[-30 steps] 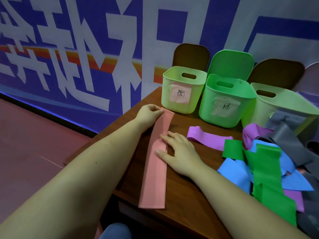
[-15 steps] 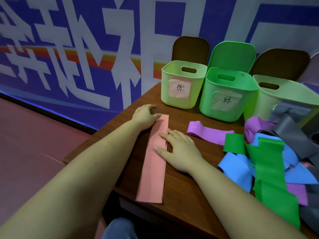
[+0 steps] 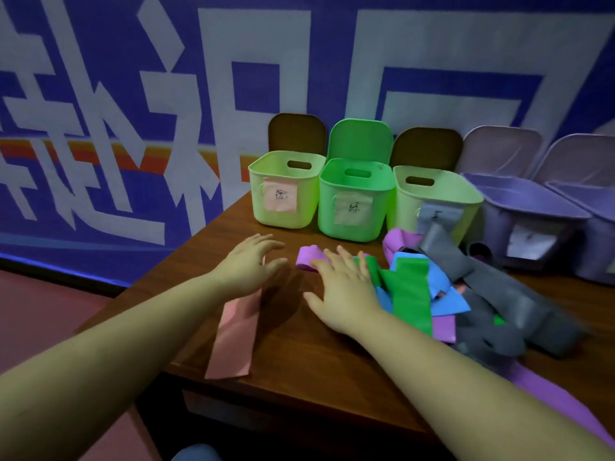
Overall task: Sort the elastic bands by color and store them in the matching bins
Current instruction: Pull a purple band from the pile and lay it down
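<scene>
A long pink elastic band (image 3: pixel 233 337) lies flat on the brown table (image 3: pixel 299 367), running from its front edge toward the bins. My left hand (image 3: pixel 248 266) covers the band's far end with fingers spread and loose. My right hand (image 3: pixel 346 287) is flat and spread on the table, just right of the band, its fingertips at a purple band (image 3: pixel 306 259) and a green band (image 3: pixel 411 294). Blue (image 3: pixel 452 302) and grey bands (image 3: pixel 499 294) are heaped on the right. A pale green bin with a pink label (image 3: pixel 283 194) stands behind my left hand.
A row of open bins lines the back: a bright green bin (image 3: pixel 354 201), a pale green bin with a grey label (image 3: pixel 432 201) and two purple bins (image 3: pixel 525 221), lids up against the blue wall banner. The table's left edge drops to red floor.
My right hand has left the pink band and moved right to the edge of the pile. My left hand's fingers have spread at the band's far end. The view has risen and widened.
</scene>
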`<state>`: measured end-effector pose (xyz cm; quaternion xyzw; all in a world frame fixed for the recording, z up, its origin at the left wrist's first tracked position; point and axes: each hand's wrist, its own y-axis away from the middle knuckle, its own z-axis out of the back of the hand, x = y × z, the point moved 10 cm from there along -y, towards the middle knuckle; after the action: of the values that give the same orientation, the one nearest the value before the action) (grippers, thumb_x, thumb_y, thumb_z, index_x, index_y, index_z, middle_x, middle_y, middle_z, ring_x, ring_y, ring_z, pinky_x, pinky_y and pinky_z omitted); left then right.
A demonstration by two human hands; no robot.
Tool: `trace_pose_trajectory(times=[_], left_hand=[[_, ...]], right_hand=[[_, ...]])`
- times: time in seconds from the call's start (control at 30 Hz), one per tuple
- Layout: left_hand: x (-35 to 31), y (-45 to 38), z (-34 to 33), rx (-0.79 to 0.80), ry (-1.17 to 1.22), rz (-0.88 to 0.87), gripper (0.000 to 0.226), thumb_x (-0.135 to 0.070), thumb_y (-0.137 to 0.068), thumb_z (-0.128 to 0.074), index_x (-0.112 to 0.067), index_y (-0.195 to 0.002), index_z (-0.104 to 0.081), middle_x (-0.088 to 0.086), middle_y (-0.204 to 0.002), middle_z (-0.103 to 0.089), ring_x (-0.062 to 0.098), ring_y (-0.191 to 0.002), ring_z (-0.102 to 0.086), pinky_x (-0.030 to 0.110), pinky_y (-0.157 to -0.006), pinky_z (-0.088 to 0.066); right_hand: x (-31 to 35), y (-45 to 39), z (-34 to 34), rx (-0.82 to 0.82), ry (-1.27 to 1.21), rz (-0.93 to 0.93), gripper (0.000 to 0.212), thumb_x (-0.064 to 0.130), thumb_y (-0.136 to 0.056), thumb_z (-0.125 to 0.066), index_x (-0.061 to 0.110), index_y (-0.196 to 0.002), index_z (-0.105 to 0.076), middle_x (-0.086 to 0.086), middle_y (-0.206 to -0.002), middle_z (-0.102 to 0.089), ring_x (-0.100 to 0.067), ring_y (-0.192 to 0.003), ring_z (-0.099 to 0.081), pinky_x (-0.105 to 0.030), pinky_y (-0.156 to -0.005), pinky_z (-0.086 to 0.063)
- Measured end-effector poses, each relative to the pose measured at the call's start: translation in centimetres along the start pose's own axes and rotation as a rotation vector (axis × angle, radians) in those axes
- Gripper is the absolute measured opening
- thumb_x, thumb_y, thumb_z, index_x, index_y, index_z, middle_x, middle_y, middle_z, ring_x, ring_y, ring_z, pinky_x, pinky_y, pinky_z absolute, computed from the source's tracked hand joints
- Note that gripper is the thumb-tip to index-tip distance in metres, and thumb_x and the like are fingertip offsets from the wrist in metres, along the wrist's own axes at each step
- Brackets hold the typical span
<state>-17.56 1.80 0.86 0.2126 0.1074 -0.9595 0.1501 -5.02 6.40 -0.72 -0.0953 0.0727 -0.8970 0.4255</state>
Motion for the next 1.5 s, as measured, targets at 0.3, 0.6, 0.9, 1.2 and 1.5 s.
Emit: trace_pose_trajectory(times=[0.3, 0.6, 0.9, 1.2, 1.5], left_hand=[[-10.9, -1.6, -5.5, -0.073, -0.072, -0.241, 0.046, -0.035, -0.095, -0.050, -0.016, -0.138, -0.044, 0.007, -0.150, -0.035, 0.019, -0.141, -0.024, 0.022, -0.111, -0.010], [-0.2, -5.6, -6.5, -0.087, -0.189, 0.392, 0.057, -0.051, -0.094, -0.040, -0.011, -0.134, -0.044, 0.013, -0.139, -0.045, 0.031, -0.128, -0.039, 0.037, -0.107, -0.030], [-1.1, -5.7, -4.5, -0.325, 0.295, 0.258, 0.024, -0.019, -0.090, -0.056, -0.017, -0.113, -0.060, 0.008, -0.112, -0.065, 0.029, -0.105, -0.057, 0.034, -0.087, -0.043], [-7.6, -2.2, -0.5, -0.178, 0.863, -0.058, 0.013, -0.007, -0.091, -0.058, -0.010, -0.103, -0.063, 0.004, -0.085, -0.067, 0.015, -0.077, -0.063, 0.025, -0.071, -0.056], [-10.1, 1.0, 6.6, -0.319, 1.034, -0.085, 0.012, -0.017, -0.095, -0.053, -0.024, -0.094, -0.063, -0.002, -0.090, -0.067, 0.013, -0.085, -0.063, 0.030, -0.079, -0.052]], right_hand=[[-11.1, 6.4, 4.4, 0.006, 0.106, -0.151, 0.058, 0.048, -0.091, -0.049, 0.028, -0.143, -0.033, 0.002, -0.153, -0.026, -0.019, -0.146, -0.006, -0.043, -0.117, 0.003], [-10.6, 5.2, 3.2, 0.046, 0.029, -0.094, 0.061, 0.050, -0.092, -0.047, 0.028, -0.146, -0.029, 0.001, -0.155, -0.023, -0.017, -0.145, -0.010, -0.042, -0.118, -0.003], [-7.8, 0.7, 1.6, 0.042, -0.062, -0.053, 0.064, 0.051, -0.093, -0.045, 0.027, -0.149, -0.023, 0.002, -0.157, -0.019, -0.018, -0.146, -0.009, -0.040, -0.118, -0.003], [-8.3, -0.3, 5.8, -0.124, -0.483, -0.124, 0.077, 0.052, -0.083, -0.063, 0.024, -0.146, -0.028, 0.002, -0.151, -0.034, -0.019, -0.138, -0.032, -0.039, -0.111, -0.031], [-5.3, 0.3, 9.5, -0.154, -0.975, -0.079, 0.021, 0.024, -0.083, -0.071, 0.016, -0.085, -0.052, -0.008, -0.083, -0.062, -0.020, -0.076, -0.057, -0.034, -0.070, -0.045]])
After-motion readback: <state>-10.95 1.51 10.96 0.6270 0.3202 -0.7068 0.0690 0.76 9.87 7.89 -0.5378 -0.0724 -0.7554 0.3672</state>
